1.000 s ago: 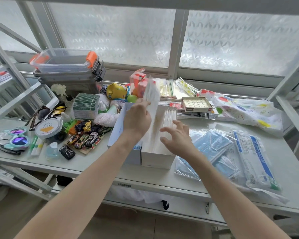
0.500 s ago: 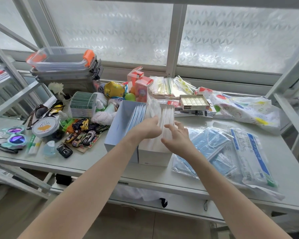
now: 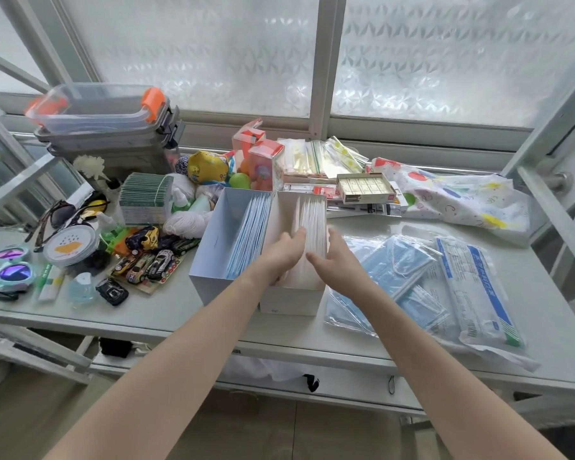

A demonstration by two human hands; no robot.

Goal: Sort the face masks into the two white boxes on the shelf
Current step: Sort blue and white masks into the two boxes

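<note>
Item: white masks being seated in the right-hand open white cardboard box (image 3: 291,298); blue masks filed in the left-hand open white cardboard box (image 3: 210,260).

I note my left hand (image 3: 284,252) and right hand (image 3: 337,263) both over the right box, fingers nearly straight, flanking the upright stack of white face masks (image 3: 311,224), whose long axis runs away from me. Loose clear-wrapped blue face masks (image 3: 395,270) lie just right of that box, nearest my right hand. I cannot tell whether my left fingertips pinch a mask; the box's near interior is hidden.
</note>
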